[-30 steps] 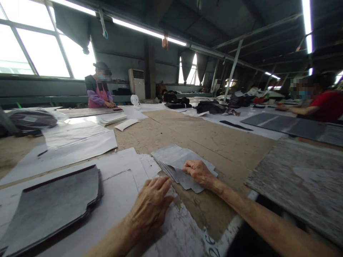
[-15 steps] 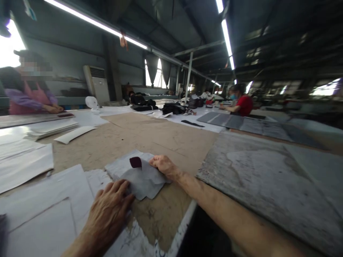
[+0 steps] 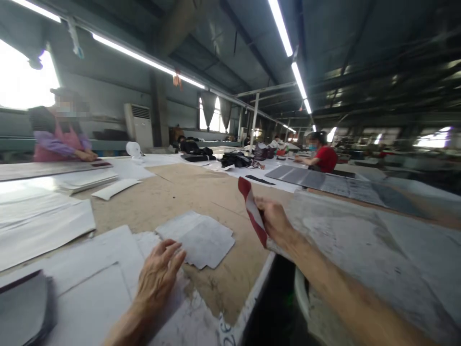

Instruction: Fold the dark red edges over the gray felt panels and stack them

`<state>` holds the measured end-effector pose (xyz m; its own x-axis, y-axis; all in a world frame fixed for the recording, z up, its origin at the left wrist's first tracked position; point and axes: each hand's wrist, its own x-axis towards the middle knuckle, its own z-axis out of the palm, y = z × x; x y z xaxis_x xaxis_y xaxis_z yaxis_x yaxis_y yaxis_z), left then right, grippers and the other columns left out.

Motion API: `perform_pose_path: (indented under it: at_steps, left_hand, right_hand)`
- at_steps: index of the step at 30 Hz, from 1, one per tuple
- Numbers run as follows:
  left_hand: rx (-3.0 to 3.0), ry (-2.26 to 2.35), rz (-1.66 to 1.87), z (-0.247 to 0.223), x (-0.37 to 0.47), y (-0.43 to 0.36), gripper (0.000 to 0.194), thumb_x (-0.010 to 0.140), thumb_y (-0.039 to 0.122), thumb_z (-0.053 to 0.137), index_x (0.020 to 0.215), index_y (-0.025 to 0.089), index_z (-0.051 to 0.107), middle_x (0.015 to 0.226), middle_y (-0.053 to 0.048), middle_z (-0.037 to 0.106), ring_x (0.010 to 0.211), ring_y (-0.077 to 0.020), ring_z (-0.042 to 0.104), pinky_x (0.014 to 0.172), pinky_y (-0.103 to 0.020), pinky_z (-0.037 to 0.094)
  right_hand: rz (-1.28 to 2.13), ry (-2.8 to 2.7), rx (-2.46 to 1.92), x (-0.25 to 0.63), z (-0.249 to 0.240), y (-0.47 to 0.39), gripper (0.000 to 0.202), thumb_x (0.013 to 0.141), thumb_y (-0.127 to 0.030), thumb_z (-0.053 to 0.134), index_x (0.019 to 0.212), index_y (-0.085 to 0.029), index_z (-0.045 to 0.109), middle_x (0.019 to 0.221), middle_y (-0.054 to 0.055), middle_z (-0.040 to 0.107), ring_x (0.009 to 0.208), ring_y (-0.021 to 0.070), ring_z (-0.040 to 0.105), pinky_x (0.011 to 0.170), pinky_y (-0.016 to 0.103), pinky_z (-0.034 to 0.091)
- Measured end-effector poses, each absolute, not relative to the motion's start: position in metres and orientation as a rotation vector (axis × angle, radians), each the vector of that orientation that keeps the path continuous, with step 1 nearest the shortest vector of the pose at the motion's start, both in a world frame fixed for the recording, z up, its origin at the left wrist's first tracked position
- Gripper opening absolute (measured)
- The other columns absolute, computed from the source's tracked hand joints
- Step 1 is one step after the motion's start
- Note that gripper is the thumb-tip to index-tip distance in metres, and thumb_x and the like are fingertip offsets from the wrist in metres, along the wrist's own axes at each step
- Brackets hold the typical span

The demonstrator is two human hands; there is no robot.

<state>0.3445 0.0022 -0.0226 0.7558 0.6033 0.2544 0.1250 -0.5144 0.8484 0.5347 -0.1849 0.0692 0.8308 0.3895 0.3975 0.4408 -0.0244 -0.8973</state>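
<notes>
My right hand (image 3: 272,216) grips a curled piece of fabric (image 3: 252,211), dark red on one face and pale grey on the other, raised above the table. Its fingertips are partly hidden behind the piece and the hand. Below and left of it, a pale grey stack of cut pieces (image 3: 201,240) lies flat on brown board. My left hand (image 3: 160,266) rests palm down over white sheets, its fingers stretched towards the stack's left edge and holding nothing. Whether those fingertips touch the stack I cannot tell.
White sheets (image 3: 104,259) spread at the left, with a dark-edged grey stack (image 3: 21,307) at the lower left corner. A worn grey board (image 3: 353,250) lies at the right, beyond a dark gap (image 3: 266,298). Two co-workers (image 3: 61,134) stand across the tables.
My right hand has lifted the fabric piece off the grey stack and moved right and up with it. My left hand stays beside the stack. The view has shifted slightly.
</notes>
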Motion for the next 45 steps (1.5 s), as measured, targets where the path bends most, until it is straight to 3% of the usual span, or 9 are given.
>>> perform_pose_path:
  at_steps: [4, 6, 9, 12, 19, 28, 38, 42, 45]
  left_hand:
    - [1.648, 0.653, 0.458, -0.009, 0.298, 0.008, 0.077, 0.078, 0.069, 0.017, 0.099, 0.008, 0.059, 0.092, -0.016, 0.063, 0.072, -0.0230, 0.062, 0.057, -0.033, 0.047]
    - [1.343, 0.644, 0.268, -0.003, 0.264, 0.009, 0.073, 0.073, 0.072, 0.031, 0.091, 0.008, 0.060, 0.082, -0.014, 0.064, 0.063, -0.0192, 0.061, 0.051, -0.027, 0.044]
    - [1.197, 0.723, 0.201, 0.003, 0.210, 0.010, 0.050, 0.060, 0.054, 0.065, 0.082, 0.009, 0.061, 0.065, -0.005, 0.062, 0.053, -0.0129, 0.056, 0.048, -0.021, 0.039]
    - [1.307, 0.920, 0.245, 0.004, 0.160, 0.009, 0.039, 0.051, 0.027, 0.072, 0.085, 0.010, 0.062, 0.060, -0.001, 0.060, 0.047, -0.0089, 0.050, 0.047, -0.018, 0.034]
    - [1.755, 1.089, 0.185, 0.006, 0.088, -0.001, 0.027, 0.056, 0.021, 0.054, 0.080, 0.013, 0.063, 0.067, 0.000, 0.062, 0.063, -0.0157, 0.054, 0.054, -0.022, 0.038]
    - [2.358, 1.141, 0.136, 0.014, 0.096, -0.004, 0.018, 0.061, 0.015, 0.050, 0.076, 0.018, 0.061, 0.072, 0.001, 0.058, 0.066, -0.0133, 0.050, 0.058, -0.023, 0.035]
    - [2.408, 1.013, 0.211, 0.007, 0.113, 0.013, 0.021, 0.064, 0.012, 0.055, 0.084, 0.018, 0.060, 0.085, -0.001, 0.060, 0.080, -0.0163, 0.053, 0.071, -0.028, 0.041]
    - [2.479, 0.946, 0.346, 0.003, 0.116, 0.017, 0.050, 0.062, 0.007, 0.061, 0.109, 0.018, 0.053, 0.100, -0.004, 0.057, 0.093, -0.0200, 0.051, 0.083, -0.036, 0.041]
    - [2.540, 0.848, 0.377, -0.002, 0.118, 0.017, 0.041, 0.067, 0.012, 0.063, 0.107, 0.019, 0.057, 0.097, -0.004, 0.058, 0.092, -0.0212, 0.052, 0.082, -0.040, 0.042]
  right_hand:
    - [0.198, -0.808, -1.720, 0.441, 0.041, -0.166, 0.024, 0.078, -0.029, 0.054, 0.058, -0.015, 0.052, 0.047, -0.004, 0.042, 0.041, 0.0080, 0.036, 0.039, 0.021, 0.025]
    - [0.261, -0.976, -1.743, 0.395, 0.025, -0.155, 0.023, 0.075, -0.027, 0.054, 0.055, -0.017, 0.050, 0.048, -0.002, 0.045, 0.044, 0.0095, 0.039, 0.042, 0.022, 0.027]
    - [0.207, -1.329, -1.691, 0.335, -0.004, -0.134, 0.019, 0.076, -0.023, 0.048, 0.057, -0.018, 0.047, 0.055, 0.000, 0.051, 0.049, 0.0117, 0.045, 0.047, 0.024, 0.030]
    - [0.073, -1.548, -1.507, 0.281, -0.032, -0.115, 0.012, 0.073, -0.017, 0.047, 0.062, -0.018, 0.047, 0.059, 0.002, 0.054, 0.051, 0.0134, 0.049, 0.048, 0.026, 0.032]
    - [0.036, -1.938, -1.099, 0.233, -0.045, -0.109, 0.007, 0.071, -0.010, 0.054, 0.069, -0.016, 0.057, 0.060, 0.002, 0.056, 0.057, 0.0142, 0.053, 0.051, 0.023, 0.040]
    - [0.064, -2.226, -1.407, 0.313, -0.008, -0.060, 0.034, 0.068, -0.006, 0.066, 0.101, -0.012, 0.061, 0.095, 0.007, 0.063, 0.093, 0.0213, 0.050, 0.082, 0.034, 0.045]
    - [0.189, -2.326, -1.504, 0.322, -0.007, -0.053, 0.022, 0.065, -0.008, 0.071, 0.085, -0.016, 0.067, 0.078, 0.004, 0.058, 0.075, 0.0152, 0.053, 0.068, 0.027, 0.044]
    - [0.127, -2.210, -1.434, 0.324, -0.014, -0.055, 0.026, 0.062, -0.005, 0.072, 0.084, -0.017, 0.066, 0.085, 0.004, 0.058, 0.083, 0.0165, 0.052, 0.071, 0.027, 0.045]
    - [0.104, -2.205, -1.399, 0.324, -0.017, -0.056, 0.024, 0.063, -0.006, 0.071, 0.084, -0.017, 0.065, 0.087, 0.004, 0.058, 0.085, 0.0169, 0.052, 0.073, 0.028, 0.045]
